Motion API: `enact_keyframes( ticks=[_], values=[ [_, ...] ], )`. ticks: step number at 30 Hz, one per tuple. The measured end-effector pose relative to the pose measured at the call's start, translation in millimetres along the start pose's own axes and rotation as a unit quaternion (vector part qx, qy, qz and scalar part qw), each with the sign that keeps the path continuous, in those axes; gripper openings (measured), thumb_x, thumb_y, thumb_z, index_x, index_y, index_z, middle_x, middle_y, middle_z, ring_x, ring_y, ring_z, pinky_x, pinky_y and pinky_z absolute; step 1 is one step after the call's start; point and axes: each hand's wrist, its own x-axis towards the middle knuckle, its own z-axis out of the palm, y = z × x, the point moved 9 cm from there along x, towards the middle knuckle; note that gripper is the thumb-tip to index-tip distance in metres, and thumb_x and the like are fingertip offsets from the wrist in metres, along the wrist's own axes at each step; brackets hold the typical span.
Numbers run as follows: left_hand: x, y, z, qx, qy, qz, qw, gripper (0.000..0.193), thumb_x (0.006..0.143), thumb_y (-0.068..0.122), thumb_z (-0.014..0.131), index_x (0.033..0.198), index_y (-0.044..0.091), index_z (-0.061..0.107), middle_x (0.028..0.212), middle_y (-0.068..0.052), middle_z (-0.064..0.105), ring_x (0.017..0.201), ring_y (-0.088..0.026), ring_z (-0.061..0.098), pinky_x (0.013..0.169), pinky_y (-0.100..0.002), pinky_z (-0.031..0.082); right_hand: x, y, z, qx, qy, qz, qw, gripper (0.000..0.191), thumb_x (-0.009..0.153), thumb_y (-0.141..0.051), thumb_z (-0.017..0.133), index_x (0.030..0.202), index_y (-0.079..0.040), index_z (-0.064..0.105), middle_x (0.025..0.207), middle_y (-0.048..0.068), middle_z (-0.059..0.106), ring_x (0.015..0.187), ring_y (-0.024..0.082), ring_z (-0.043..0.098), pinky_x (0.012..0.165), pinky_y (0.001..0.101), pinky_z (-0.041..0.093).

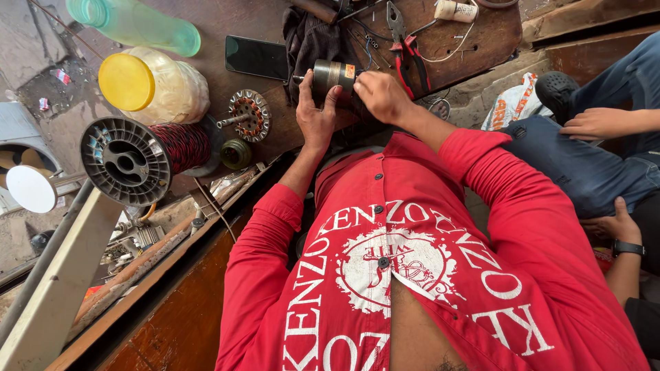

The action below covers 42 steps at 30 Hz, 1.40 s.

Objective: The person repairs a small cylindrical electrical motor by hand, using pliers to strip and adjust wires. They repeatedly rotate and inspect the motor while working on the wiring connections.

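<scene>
Rotor core point(332, 74), a small grey metal drum with a thin pin on its end, sits at the top middle of the frame on the wooden bench point(474, 41), and I have both hands on it. My left hand point(315, 118) wraps around its near side with the fingers closed on it. My right hand point(382, 96) presses on it from the right, but I cannot tell if those fingers grip it or just rest there. I see no wire on the drum yet, so I think the work is at an early step, and the winding looks not done. At the left of the frame is 1 big spool of red wire point(148, 156). Near it I count 1 round toothed metal part point(249, 115) and 1 small green ring point(236, 153). At the upper left are 1 jar with a yellow lid point(152, 85) and 1 green bottle point(134, 23). I count 1 dark phone point(257, 58) and 1 pair of red pliers point(405, 42). At the right edge, 2 hands of another person point(597, 124) show.
</scene>
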Motion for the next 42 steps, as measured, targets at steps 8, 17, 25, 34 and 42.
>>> enact_keyframes(
  ticks=[8,17,25,34,42],
  values=[
    [1.0,0.7,-0.8,0.0,0.016,-0.017,1.0,0.066,0.091,0.036,0.083,0.142,0.004,0.055,0.131,-0.02,0.069,0.119,-0.034,0.07,0.1,-0.041,0.056,-6.6,8.1,-7.9,-0.016,0.017,0.097,0.995,0.025,0.107,-0.022,0.06,0.1,0.001,0.067,0.084,0.012,0.066,0.077,0.023,0.068,0.07,0.04,0.053],
    [0.0,-1.9,-1.1,0.004,0.021,-0.013,1.0,0.066,0.091,0.038,0.083,0.141,0.004,0.056,0.134,-0.019,0.069,0.121,-0.035,0.07,0.1,-0.041,0.057,-14.5,-52.2,-2.8,-0.282,0.02,-0.225,0.932,0.011,0.099,-0.009,0.068,0.103,0.001,0.065,0.093,0.016,0.064,0.085,0.034,0.062,0.078,0.0423,0.053],
    [-0.7,-1.7,0.8,0.0,0.005,-0.017,1.0,0.066,0.092,0.037,0.082,0.141,0.004,0.056,0.134,-0.018,0.068,0.122,-0.034,0.07,0.1,-0.04,0.057,-19.3,51.8,29.5,0.321,-0.05,0.293,0.899,0.028,0.11,-0.024,0.059,0.098,0.001,0.065,0.081,0.011,0.058,0.07,0.028,0.054,0.063,0.0401,0.046],
    [-2.6,-3.9,-2.2,0.01,0.024,-0.008,1.0,0.066,0.092,0.036,0.083,0.141,0.003,0.056,0.136,-0.019,0.067,0.123,-0.034,0.07,0.101,-0.041,0.057,-16.8,-38.6,-0.5,-0.23,0.027,-0.192,0.954,0.015,0.105,-0.012,0.064,0.106,0.003,0.064,0.099,0.017,0.065,0.092,0.036,0.064,0.082,0.0431,0.053],
    [-1.2,-2.0,-3.7,0.014,0.027,-0.005,1.0,0.065,0.092,0.037,0.083,0.142,0.004,0.056,0.136,-0.018,0.067,0.123,-0.034,0.07,0.101,-0.04,0.057,-8.1,23.1,1.5,0.085,0.01,0.069,0.994,0.021,0.105,-0.017,0.066,0.099,0.003,0.065,0.088,0.015,0.063,0.075,0.033,0.062,0.068,0.0411,0.05]
  ],
)
